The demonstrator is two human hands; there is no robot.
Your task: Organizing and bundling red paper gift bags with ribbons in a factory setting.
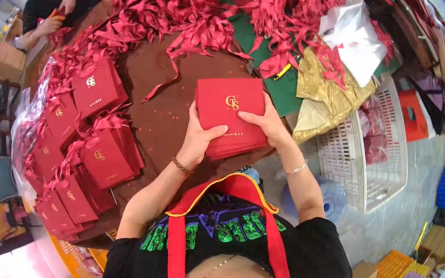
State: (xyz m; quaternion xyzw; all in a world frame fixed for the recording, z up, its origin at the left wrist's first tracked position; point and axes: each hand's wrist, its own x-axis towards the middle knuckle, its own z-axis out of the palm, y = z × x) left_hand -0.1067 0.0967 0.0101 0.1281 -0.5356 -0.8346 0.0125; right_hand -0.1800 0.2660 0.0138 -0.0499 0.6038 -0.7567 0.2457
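Over the near part of the brown table I hold a stack of flat red paper bags [228,92] with a gold emblem on the top one. My left hand [200,139] grips the stack's left edge, thumb lying across the front. On the opposite edge, my right hand [267,123] is closed the same way, its thumb just under the emblem. The fingers of both hands are hidden behind the stack, whose lower layers fan out slightly. To the left lie several bundles of similar red bags [110,158] with red ribbons.
Loose red ribbons [167,2] heap along the far side of the brown table [151,79]. Gold wrapping [318,95], a yellow cutter [282,71] and clear plastic [354,32] lie to the right. A white crate [344,155] stands beside the table. Other people work at far left and right.
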